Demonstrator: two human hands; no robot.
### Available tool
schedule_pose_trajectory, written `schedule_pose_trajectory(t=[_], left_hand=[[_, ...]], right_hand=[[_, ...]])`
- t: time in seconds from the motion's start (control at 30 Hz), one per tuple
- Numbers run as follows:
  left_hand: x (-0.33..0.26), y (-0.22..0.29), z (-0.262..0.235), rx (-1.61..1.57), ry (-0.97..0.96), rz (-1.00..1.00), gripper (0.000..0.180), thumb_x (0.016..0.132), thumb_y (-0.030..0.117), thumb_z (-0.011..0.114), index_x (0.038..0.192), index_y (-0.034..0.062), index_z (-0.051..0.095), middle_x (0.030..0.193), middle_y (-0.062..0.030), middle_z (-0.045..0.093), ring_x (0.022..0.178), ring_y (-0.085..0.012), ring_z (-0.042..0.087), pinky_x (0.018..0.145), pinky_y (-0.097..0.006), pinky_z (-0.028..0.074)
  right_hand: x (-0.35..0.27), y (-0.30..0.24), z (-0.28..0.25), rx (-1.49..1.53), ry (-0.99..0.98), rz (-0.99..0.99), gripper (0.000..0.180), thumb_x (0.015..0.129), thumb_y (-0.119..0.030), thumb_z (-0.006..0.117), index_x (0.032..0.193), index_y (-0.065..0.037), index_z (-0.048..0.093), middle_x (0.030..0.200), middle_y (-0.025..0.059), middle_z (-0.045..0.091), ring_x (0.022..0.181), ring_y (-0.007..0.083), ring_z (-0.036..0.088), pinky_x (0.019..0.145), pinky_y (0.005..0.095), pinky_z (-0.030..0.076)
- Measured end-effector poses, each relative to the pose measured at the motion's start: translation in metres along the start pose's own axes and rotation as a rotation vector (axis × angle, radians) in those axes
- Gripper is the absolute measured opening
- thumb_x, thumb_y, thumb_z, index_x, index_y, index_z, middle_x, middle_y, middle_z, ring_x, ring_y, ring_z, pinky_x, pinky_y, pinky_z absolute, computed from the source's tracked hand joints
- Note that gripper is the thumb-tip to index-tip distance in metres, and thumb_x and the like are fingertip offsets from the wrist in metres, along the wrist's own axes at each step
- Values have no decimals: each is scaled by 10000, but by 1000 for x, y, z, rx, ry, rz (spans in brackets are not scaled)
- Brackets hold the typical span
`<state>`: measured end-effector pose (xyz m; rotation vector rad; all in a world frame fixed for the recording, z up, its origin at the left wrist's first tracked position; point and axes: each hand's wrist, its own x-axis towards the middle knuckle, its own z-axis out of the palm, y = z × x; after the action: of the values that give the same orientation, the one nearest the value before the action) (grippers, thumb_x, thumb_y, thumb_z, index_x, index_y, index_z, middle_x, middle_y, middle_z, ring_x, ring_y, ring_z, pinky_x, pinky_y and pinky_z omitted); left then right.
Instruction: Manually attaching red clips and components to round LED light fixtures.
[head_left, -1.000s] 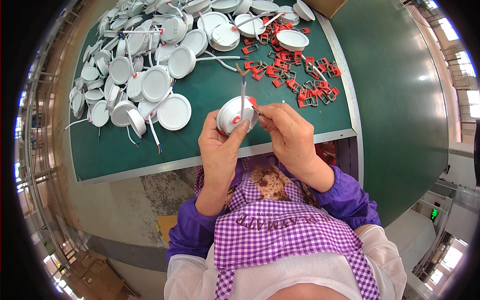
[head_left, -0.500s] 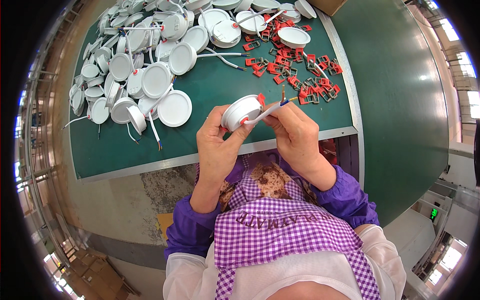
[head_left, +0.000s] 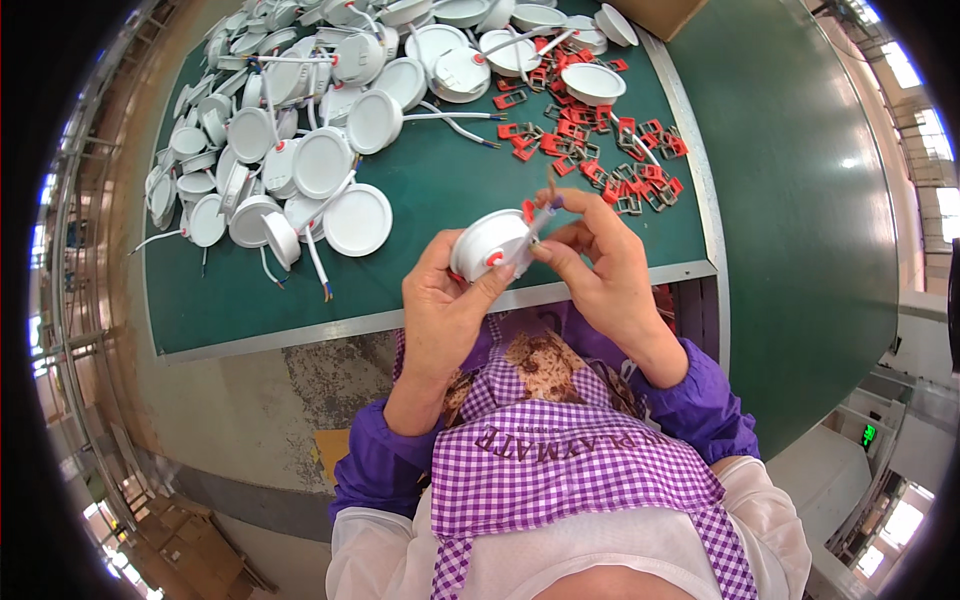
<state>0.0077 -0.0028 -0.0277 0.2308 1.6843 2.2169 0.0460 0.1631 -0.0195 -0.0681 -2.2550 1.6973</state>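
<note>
Both hands (head_left: 455,300) (head_left: 600,265) around white round lamp (head_left: 487,243) (red clips attached)

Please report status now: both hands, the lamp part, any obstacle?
Left hand grips round white lamp housing above table edge. Right hand pinches its wire. Red clips lie behind, apart; nothing blocks.

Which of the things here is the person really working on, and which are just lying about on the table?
In hand:
- round white lamp housing, held by the left hand
- its wire end, pinched by the right hand

Lying about:
- heap of white lamp housings with loose wires
- pile of red clips
- green table
</note>
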Motion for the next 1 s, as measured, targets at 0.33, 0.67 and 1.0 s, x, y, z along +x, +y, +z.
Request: schedule_pose_trajectory(t=[0.33,0.67,1.0], left_hand=[[-10,15,0,201,-145,78,249,841,61,711,1062,5,612,964,-40,644,862,-81,590,750,-237,480],[10,6,-17,650,-68,340,543,778,219,780,1230,9,564,1246,-165,553,1161,-279,530,966,-370,419],[43,-9,-64,1539,390,553,479,757,161,752,1203,65,606,1376,-167,429,1265,-380,389,1033,-491,331]], right_hand=[[11,-31,-32,383,-287,449,528,777,59,712,1263,-4,514,1042,111,660,835,98,648,702,218,535],[36,0,-47,335,-326,559,396,864,-149,709,1167,48,547,883,73,674,654,114,646,562,232,526],[197,-53,-115,586,11,-138,397,949,-197,598,1237,46,474,1089,167,637,968,208,665,778,259,569]])
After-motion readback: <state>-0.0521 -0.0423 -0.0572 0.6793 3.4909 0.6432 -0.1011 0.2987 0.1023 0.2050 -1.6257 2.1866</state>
